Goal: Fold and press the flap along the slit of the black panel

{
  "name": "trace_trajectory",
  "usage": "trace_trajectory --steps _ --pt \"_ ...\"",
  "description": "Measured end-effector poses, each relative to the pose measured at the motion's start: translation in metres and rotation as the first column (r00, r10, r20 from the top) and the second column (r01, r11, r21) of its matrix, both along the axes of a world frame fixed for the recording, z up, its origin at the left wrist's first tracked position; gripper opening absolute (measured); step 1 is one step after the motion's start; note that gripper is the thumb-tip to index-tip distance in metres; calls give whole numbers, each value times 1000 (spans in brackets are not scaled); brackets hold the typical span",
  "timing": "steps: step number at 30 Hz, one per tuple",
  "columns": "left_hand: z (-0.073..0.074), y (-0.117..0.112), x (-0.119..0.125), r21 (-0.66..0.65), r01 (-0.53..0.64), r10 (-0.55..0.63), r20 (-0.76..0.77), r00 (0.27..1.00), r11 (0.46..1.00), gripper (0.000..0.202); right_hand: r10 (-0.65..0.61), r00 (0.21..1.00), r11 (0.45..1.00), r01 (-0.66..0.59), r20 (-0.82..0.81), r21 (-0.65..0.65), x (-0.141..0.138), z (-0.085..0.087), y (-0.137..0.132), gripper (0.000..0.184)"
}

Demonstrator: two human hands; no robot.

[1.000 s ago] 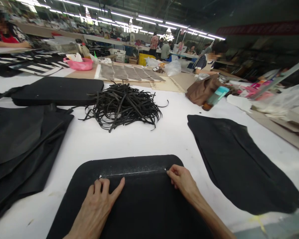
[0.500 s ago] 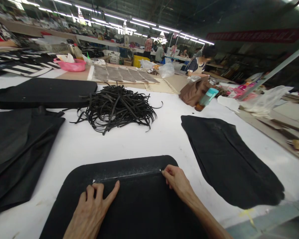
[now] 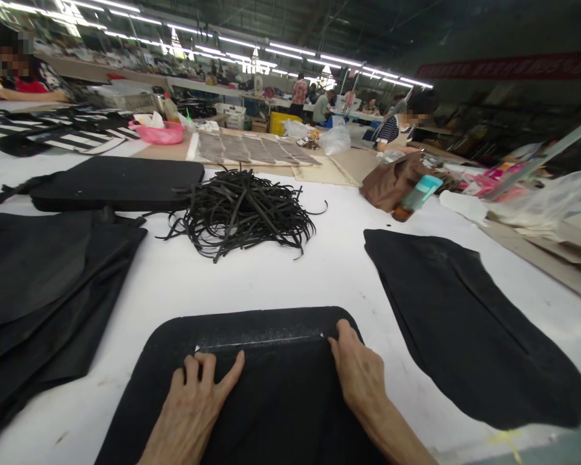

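Observation:
A large black panel (image 3: 140, 381) with rounded corners lies in front of me. Across its far part runs a whitish, dusty line (image 3: 261, 341), with a small white mark at either end. Black sheet material (image 3: 275, 400) seems to cover the panel on the near side of this line; its edge is hard to make out. My left hand (image 3: 193, 394) rests on the black material, fingers spread, fingertips just below the line's left end. At the right end, my right hand (image 3: 361, 365) touches the panel near its corner, thumb and forefinger slightly apart.
A heap of black strips (image 3: 246, 213) lies beyond the panel, beside stacked black pads (image 3: 121, 184). Black sheets (image 3: 39, 284) are at left, more black pieces (image 3: 469, 323) at right. Farther off are a brown bag (image 3: 387, 184), a bottle (image 3: 419, 197), a pink basin (image 3: 159, 132) and co-workers.
My right hand has loosened from its pinch by the right-hand mark and moved slightly right, over the panel's corner. The left hand keeps its place on the panel. The view has shifted left.

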State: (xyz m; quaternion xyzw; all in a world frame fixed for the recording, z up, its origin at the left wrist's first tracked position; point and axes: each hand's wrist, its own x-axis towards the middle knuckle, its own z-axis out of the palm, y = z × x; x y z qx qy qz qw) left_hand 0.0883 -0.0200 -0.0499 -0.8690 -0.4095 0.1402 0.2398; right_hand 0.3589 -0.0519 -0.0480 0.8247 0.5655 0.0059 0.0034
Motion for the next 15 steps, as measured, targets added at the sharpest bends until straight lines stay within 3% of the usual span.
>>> trace_trajectory --steps 3,7,9,15 --pt "-3 0 1 -10 -18 18 14 1000 1000 74 226 966 965 -240 129 106 -16 -1 -8 35" --pt "-3 0 3 -10 -21 21 17 1000 1000 72 542 834 807 -550 100 216 -43 -8 -13 48" --pt "-2 1 0 -36 -21 23 45 999 999 71 578 809 784 -587 108 204 -50 -14 -13 48" --pt "-4 6 -21 -170 -66 95 170 981 983 64 547 822 821 -564 155 90 -53 -15 -11 49"
